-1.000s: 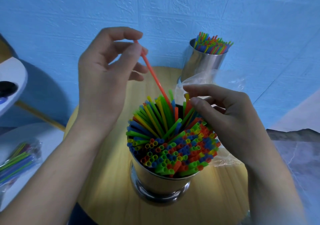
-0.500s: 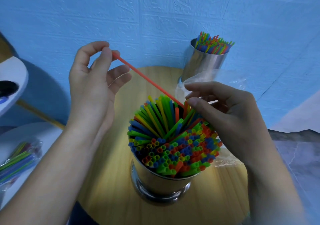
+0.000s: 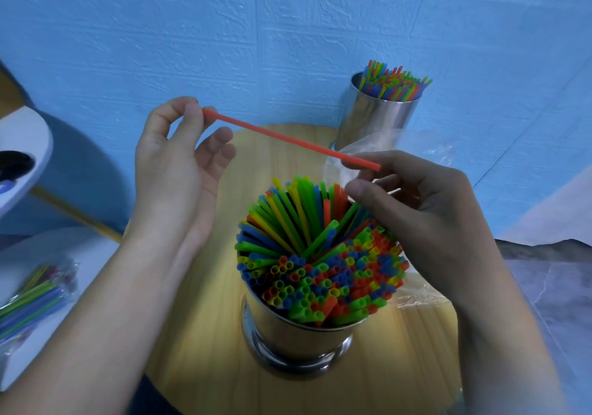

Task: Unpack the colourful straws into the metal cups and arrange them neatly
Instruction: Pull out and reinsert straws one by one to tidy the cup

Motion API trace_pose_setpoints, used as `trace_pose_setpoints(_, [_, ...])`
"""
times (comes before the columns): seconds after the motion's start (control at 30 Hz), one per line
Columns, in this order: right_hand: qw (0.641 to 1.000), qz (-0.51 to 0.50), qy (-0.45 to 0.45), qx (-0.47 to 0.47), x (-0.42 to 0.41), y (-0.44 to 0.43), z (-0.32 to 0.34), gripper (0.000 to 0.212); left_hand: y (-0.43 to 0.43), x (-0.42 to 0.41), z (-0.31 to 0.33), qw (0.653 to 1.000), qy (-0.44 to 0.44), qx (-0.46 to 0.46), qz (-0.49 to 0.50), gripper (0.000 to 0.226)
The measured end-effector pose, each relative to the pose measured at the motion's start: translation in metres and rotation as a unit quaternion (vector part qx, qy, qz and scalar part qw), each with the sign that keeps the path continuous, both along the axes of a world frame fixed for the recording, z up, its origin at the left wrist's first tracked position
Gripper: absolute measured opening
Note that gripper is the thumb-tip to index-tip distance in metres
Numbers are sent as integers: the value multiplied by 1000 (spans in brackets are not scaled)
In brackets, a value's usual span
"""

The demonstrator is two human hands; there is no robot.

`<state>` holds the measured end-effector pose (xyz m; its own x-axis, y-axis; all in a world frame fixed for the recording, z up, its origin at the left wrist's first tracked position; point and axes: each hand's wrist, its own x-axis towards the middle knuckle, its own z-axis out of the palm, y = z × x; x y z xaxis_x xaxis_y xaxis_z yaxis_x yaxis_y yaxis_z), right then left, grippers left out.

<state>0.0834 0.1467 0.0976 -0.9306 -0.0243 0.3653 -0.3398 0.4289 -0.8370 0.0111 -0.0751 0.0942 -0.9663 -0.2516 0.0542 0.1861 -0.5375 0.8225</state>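
- Pinching one end of the orange straw point(image 3: 291, 139), your left hand point(image 3: 179, 171) holds it above the near metal cup point(image 3: 294, 334), full of straws point(image 3: 320, 270).
- Your right hand point(image 3: 426, 216), fingers curled, meets the other end; whether it grips, I cannot tell.

The scene is lit brightly and evenly, and a cool blue cast is given by the wall point(image 3: 224, 30). A pale bright patch is seen on the desk point(image 3: 208, 334) beside the near metal cup point(image 3: 288, 334), whose steel is marked by soft glare. Lines are bowed toward the frame edges, and the forearms point(image 3: 96, 318) are blurred there.
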Motion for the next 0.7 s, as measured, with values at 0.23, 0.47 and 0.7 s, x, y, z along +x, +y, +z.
trace_pose_setpoints(0.23, [990,-23,84,-114,2,-4,5,12,10,8,-2,994,-32,-83,-62,14])
trace_pose_setpoints(0.47, [957,-79,162,-228,1,-3,10,19,13,17,0,910,46,-348,-221,16])
trace_pose_setpoints(0.7, [965,-115,152,-181,2,-1,7,17,11,18,2,825,68,-500,-253,19])
